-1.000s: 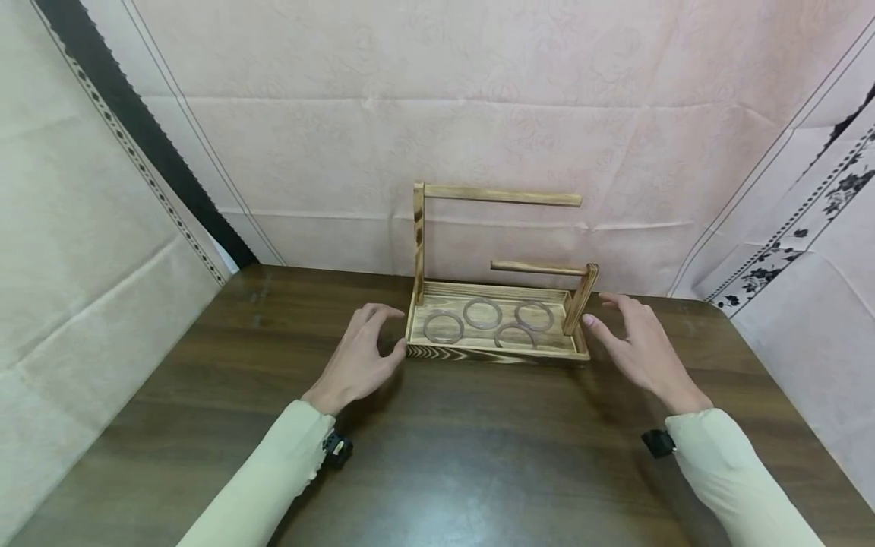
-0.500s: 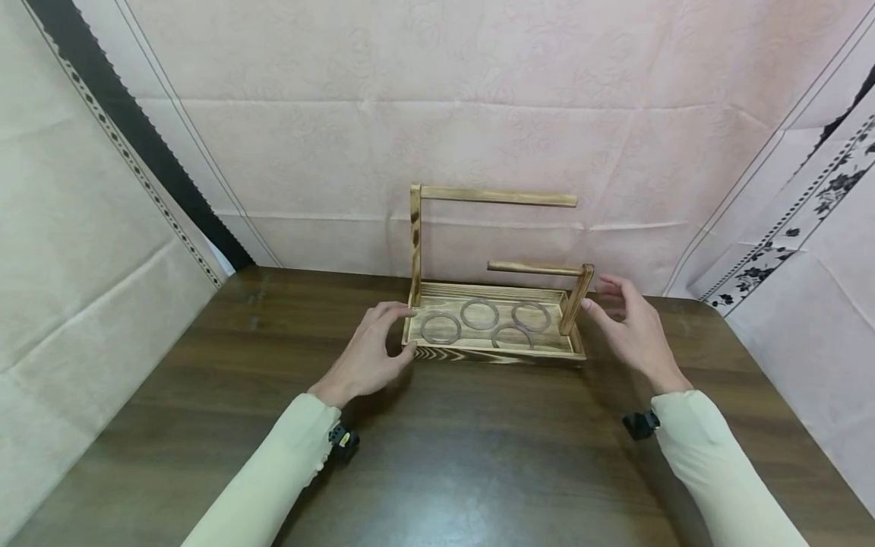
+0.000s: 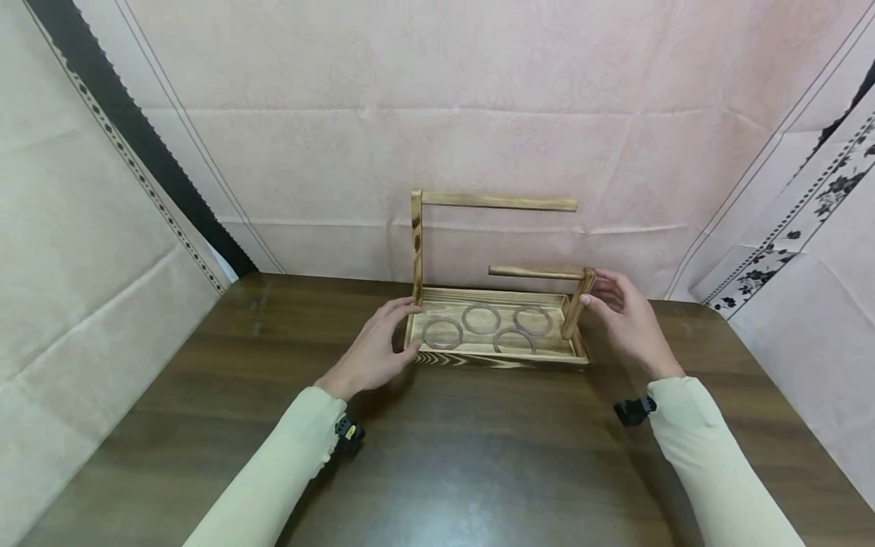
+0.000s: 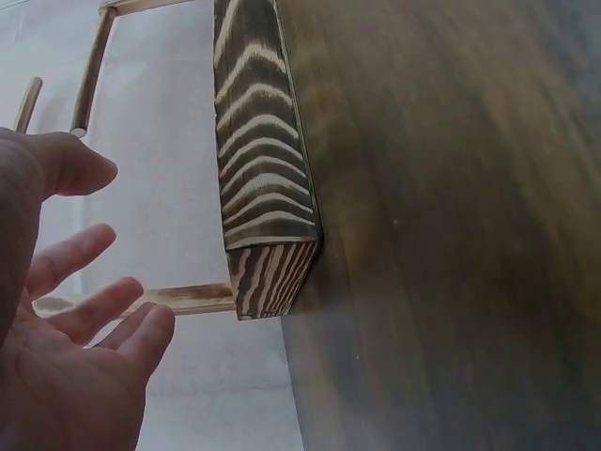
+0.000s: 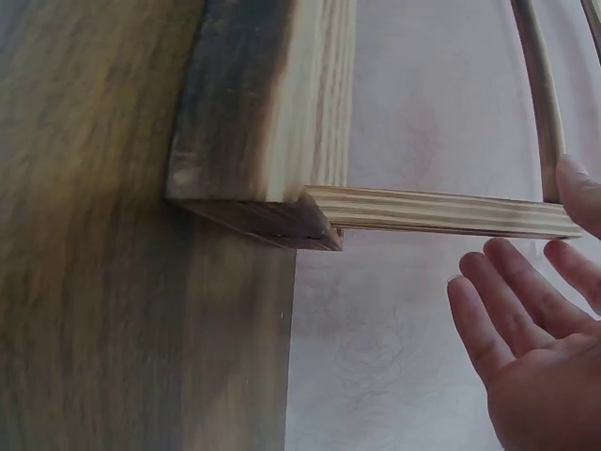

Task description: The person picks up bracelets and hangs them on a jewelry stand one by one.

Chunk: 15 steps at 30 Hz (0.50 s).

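Fingers (image 5: 485, 321) beside a dark-striped, two-barred wooden rack (image 3: 502, 360)

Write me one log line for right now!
wooden tray: on table | left hand: by its left end | right hand: by short post

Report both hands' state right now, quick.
Left hand: open, holding nothing, at the left end of the two-bar wooden stand.
Right hand: open, by the stand's shorter upright; contact can't be told.
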Motion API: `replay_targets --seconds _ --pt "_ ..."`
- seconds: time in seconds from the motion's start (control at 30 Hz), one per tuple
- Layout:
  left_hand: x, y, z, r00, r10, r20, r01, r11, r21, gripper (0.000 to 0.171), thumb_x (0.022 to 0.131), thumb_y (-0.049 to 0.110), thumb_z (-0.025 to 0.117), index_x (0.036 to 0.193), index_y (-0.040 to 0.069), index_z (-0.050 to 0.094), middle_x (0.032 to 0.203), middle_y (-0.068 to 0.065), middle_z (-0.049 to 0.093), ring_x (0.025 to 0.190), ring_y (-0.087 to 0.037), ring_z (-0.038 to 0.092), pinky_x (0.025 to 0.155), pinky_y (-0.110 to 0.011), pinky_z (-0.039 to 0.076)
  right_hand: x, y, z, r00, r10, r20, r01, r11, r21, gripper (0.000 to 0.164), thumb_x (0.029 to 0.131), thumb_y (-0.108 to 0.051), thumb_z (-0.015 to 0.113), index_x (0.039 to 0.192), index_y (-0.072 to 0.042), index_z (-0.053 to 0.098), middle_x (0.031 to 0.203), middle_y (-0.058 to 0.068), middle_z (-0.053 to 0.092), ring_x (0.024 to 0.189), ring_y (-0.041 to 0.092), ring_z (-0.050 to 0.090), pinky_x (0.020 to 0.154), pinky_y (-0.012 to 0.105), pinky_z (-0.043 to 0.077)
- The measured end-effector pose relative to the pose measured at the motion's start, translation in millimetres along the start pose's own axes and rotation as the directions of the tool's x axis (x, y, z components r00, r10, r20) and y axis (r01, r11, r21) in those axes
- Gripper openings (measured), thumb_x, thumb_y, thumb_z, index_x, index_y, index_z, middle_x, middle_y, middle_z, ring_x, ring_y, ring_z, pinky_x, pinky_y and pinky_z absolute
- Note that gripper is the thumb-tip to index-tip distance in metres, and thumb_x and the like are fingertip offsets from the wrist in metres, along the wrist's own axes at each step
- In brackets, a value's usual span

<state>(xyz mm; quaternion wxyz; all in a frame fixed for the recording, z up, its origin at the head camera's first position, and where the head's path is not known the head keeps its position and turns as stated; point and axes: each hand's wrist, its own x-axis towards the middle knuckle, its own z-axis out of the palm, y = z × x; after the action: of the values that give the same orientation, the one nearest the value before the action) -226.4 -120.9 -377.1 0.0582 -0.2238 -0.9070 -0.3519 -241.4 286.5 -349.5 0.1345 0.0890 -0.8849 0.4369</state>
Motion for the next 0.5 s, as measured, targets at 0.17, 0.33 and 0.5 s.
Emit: replay_targets --seconds 0.17,0.33,0.5 --pt "7.2 3.5 3.0 0.998 0.056 0.004 -0.056 0.998 -0.008 0.052 0.097 0.024 0.068 0.145 0.011 0.053 0.157 -0.009 0.044 0.147 -0.029 0.038 0.121 -0.051 0.036 5.4 2.2 1.2 1.000 0.012 -0.009 -0.012 1.000 0.010 0.058 0.106 -0.026 0.057 0.153 -0.001 0.037 0.141 0.028 0.055 0.134 0.040 0.052 0.117 0.056 0.039" --pt "15.9 5.4 6.4 0.996 0.091 -0.007 -0.091 0.996 0.000 0.049 0.096 0.016 0.069 0.142 0.008 0.055 0.152 -0.010 0.049 0.143 -0.028 0.041 0.120 -0.049 0.038 12.4 -1.0 6.5 0.999 0.006 -0.054 -0.006 1.000 -0.005 0.052 0.105 -0.029 0.058 0.150 -0.006 0.045 0.131 0.022 0.061 0.121 0.018 0.059 0.109 0.032 0.048" --pt "23.3 6.6 10.9 0.993 0.116 0.004 -0.116 0.993 -0.010 0.049 0.096 0.014 0.068 0.142 0.005 0.054 0.150 -0.009 0.051 0.141 -0.028 0.042 0.120 -0.048 0.039 16.9 -1.9 11.1 0.994 -0.022 -0.104 0.025 0.999 0.030 0.044 0.105 -0.022 0.058 0.144 -0.002 0.052 0.121 0.011 0.060 0.105 -0.007 0.053 0.089 0.004 0.042"
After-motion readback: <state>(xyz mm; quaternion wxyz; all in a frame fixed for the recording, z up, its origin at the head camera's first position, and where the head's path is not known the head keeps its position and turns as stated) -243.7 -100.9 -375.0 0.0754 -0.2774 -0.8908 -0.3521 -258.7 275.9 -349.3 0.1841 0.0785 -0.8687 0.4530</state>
